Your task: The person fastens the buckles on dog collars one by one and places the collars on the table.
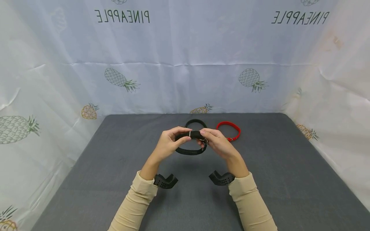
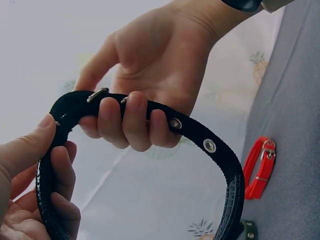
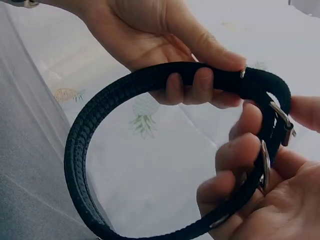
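Note:
Both hands hold a black dog collar (image 1: 189, 152), formed into a loop above the table. My left hand (image 1: 168, 143) grips the strap between thumb and fingers at a slim metal keeper. Around the buckle end are the fingers of my right hand (image 1: 219, 145), its thumb pressing where the strap bends over. A silver buckle (image 3: 281, 116) and a metal ring (image 3: 265, 165) show beside the right fingers in the right wrist view. Metal eyelets (image 2: 209, 145) line the strap in the left wrist view.
A red collar (image 1: 237, 129) lies on the grey table (image 1: 115, 179), behind and right of the hands. Another black collar (image 1: 196, 121) lies behind the held one, partly covered by it. A white pineapple-print curtain (image 1: 179, 86) surrounds the table's back and sides.

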{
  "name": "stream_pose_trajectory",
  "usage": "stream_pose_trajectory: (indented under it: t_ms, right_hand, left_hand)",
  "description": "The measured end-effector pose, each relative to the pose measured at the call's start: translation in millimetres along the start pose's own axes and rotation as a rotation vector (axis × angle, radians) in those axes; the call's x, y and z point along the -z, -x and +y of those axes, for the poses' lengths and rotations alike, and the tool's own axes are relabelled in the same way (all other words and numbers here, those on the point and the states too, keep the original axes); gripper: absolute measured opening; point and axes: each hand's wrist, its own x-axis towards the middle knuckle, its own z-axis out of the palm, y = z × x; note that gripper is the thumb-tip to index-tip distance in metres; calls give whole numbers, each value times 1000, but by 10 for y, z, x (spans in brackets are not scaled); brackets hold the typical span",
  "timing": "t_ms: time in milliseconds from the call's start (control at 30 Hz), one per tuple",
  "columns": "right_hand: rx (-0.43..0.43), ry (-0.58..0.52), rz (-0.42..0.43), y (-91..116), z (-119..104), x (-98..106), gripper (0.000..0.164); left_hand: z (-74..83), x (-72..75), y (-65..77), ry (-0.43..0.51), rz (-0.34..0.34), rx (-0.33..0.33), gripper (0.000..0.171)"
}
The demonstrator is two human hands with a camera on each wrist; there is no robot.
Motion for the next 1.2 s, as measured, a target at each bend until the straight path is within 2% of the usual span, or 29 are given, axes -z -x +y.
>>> stream_pose_trajectory:
  t_ms: [133,300,400,500,667,767,933,1200]
  right_hand:
    - [-5,21,42,-14,3,-29,24]
    - [64,66,83,-21,7,-66,18]
    - [64,70,100,-30,6,-84,18]
    - [5,38,112,-35,3,-80,21]
    - [-63,-31,85,-32,6,-18,34]
    - [-68,-69,48,-28,7,26,34]
    - [-60,-97,6,-37,38,61,23]
    - [-6,-132,79,-32,49,38,21]
  left_hand:
    - [-11,-7,4,-8,-9,-5,31]
    - [-7,-20,6,-29,-18,-9,29]
    - [0,-25,3,-32,-8,0,28]
    - [-8,-18,2,-19,9,5,28]
    - [-15,28,-6,36,68,21,31]
    - [-21,73,-15,84,103,42,34]
    - [-23,131,-16,138,135,84,36]
    - [10,209,0,122,120,94,34]
